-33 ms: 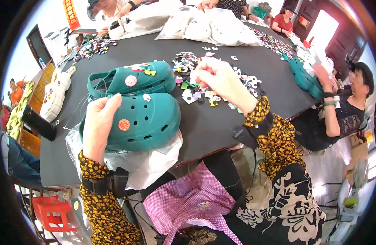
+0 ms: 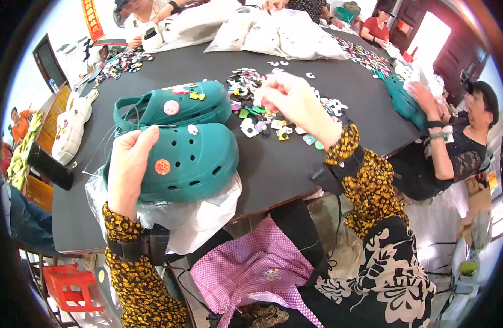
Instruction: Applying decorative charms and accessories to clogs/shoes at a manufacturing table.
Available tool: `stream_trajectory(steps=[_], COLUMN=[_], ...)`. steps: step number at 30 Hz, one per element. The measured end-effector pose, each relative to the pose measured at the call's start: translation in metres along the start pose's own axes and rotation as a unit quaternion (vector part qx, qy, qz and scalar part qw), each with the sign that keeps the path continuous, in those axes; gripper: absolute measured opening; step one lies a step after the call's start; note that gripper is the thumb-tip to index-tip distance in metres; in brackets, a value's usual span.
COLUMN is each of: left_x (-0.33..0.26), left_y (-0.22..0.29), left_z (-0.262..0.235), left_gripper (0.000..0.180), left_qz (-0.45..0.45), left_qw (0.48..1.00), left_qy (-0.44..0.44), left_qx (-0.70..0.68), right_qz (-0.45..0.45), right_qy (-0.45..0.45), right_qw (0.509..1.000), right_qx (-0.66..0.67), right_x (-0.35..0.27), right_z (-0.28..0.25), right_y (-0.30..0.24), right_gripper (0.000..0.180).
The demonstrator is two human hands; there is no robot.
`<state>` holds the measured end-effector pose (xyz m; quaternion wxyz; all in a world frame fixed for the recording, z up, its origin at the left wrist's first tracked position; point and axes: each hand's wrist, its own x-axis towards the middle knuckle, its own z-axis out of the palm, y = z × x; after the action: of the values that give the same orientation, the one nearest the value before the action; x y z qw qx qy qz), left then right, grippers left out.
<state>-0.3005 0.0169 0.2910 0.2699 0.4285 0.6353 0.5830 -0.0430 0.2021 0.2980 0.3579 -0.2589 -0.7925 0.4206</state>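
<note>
The left hand (image 2: 128,164) is grasping the near green clog (image 2: 191,164) while the right hand (image 2: 295,101), fingers pinched, is reaching the charm pile (image 2: 262,109) at 1 o'clock.

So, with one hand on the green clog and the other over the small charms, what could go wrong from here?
1. The near green foam clog rests partly on a white plastic bag at the edge of the black table; it might slide off.
2. The right hand hovers over the pile of small colourful charms; a sweep could scatter them.
3. The left hand grips only the clog's heel side, so it may twist.
</note>
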Motion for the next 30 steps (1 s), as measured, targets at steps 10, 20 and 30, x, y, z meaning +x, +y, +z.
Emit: stream_trajectory(steps=[10, 20, 30], left_x=[0.008, 0.005, 0.006], left_y=[-0.009, -0.009, -0.007], left_z=[-0.002, -0.005, -0.004], left_gripper=[0.023, 0.022, 0.02], left_qz=[0.014, 0.001, 0.006], left_qw=[1.0, 1.0, 1.0], left_qy=[-0.006, 0.0, -0.004], left_qx=[0.006, -0.023, -0.027], right_qz=[-0.101, -0.083, -0.128], right_qy=[0.239, -0.14, -0.111], right_qw=[0.949, 0.951, 0.919], right_qx=[-0.179, -0.264, -0.356], right_x=[0.015, -0.021, -0.027], right_z=[-0.069, -0.01, 0.001], right_y=[0.059, 0.04, 0.051], right_gripper=[0.019, 0.022, 0.018])
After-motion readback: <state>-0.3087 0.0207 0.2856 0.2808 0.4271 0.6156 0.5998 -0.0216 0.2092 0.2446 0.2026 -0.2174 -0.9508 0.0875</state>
